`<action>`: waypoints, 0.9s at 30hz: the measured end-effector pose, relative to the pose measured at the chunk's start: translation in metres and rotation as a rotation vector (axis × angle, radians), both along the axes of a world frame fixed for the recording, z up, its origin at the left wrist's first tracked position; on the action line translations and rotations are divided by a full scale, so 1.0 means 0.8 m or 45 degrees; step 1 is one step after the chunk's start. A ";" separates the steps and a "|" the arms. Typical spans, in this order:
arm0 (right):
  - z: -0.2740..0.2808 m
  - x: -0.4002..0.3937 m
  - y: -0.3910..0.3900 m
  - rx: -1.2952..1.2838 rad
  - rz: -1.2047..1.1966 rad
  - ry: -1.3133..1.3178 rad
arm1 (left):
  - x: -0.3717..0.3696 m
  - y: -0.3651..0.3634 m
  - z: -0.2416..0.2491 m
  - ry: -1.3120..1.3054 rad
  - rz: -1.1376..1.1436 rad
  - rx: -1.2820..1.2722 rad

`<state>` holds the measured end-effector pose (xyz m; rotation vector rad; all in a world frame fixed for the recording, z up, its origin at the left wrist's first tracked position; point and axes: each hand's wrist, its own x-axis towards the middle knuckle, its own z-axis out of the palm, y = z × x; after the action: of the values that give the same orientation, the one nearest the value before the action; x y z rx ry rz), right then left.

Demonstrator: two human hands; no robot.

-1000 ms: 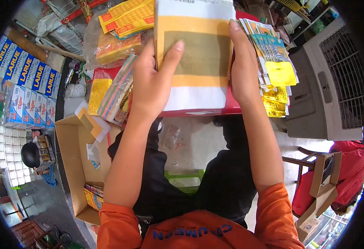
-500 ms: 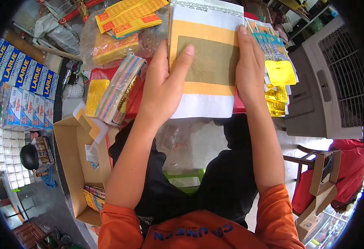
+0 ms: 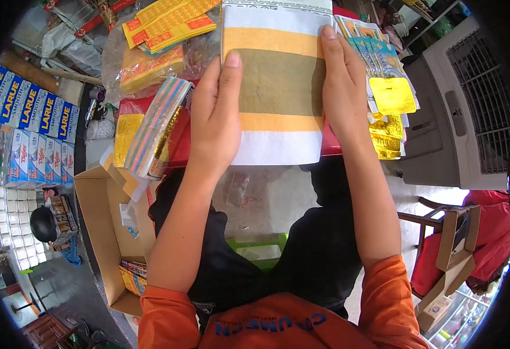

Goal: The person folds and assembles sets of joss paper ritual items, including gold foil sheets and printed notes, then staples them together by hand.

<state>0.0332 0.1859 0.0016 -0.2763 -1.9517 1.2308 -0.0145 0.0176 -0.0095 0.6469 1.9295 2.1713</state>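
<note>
A stack of joss paper [image 3: 278,84], white with an orange band and an olive-gold block, is held upright between my hands. My left hand [image 3: 216,113] grips its left edge, thumb along the front side. Against the right edge, my right hand [image 3: 346,96] presses with its thumb near the upper corner. Left of the stack lies a bundle with pastel stripes [image 3: 157,125] in clear plastic, beside a gold packet [image 3: 128,136]. Blue note-like papers [image 3: 378,55] and a shiny gold sheet [image 3: 393,96] lie to the right. The stack hides part of the red surface [image 3: 180,154].
Yellow-and-red paper packs [image 3: 173,29] lie on clear plastic at the upper left. An open cardboard box [image 3: 95,232] stands at lower left, near beer cartons [image 3: 28,104]. A grey slatted unit [image 3: 441,139] stands right, above a chair with red cloth [image 3: 493,232].
My left thumb has slid from the paper's face to its left edge. The stack and both hands have shifted slightly left in view, and the surroundings have shifted a little too.
</note>
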 end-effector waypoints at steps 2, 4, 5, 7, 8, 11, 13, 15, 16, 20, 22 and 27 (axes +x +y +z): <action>0.005 0.000 -0.005 -0.036 0.048 -0.016 | -0.002 -0.003 0.001 0.018 0.039 0.036; 0.007 0.001 -0.014 -0.069 0.100 -0.029 | -0.007 -0.002 0.003 0.031 0.116 0.077; 0.006 0.002 -0.018 -0.064 0.122 -0.069 | -0.009 -0.003 0.004 0.043 0.188 0.117; 0.002 0.000 -0.020 -0.052 0.145 -0.111 | -0.013 -0.005 0.006 0.046 0.200 0.124; -0.001 -0.001 -0.019 -0.016 0.171 -0.100 | -0.014 -0.006 0.007 0.049 0.207 0.126; 0.001 -0.001 -0.025 0.037 0.178 -0.070 | -0.009 -0.005 0.012 0.038 0.176 0.207; 0.004 -0.001 -0.028 0.055 0.157 -0.052 | -0.010 -0.011 0.012 0.029 0.152 0.153; 0.005 0.000 -0.029 0.068 0.146 -0.083 | -0.010 -0.014 0.010 0.020 0.130 0.097; 0.003 -0.001 -0.029 0.068 0.150 -0.084 | -0.011 -0.012 0.008 0.085 0.199 0.108; -0.005 -0.006 -0.028 0.123 0.144 -0.140 | -0.017 -0.014 0.007 0.272 0.388 0.010; -0.006 -0.006 -0.028 0.160 0.145 -0.136 | -0.020 -0.021 0.007 0.262 0.370 -0.096; 0.002 -0.001 -0.032 0.153 0.132 -0.138 | -0.023 -0.022 0.005 0.250 0.355 -0.154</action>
<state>0.0321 0.1604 0.0032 -0.1853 -2.1481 1.1798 -0.0326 -0.0001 -0.0058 0.6238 2.3596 2.1920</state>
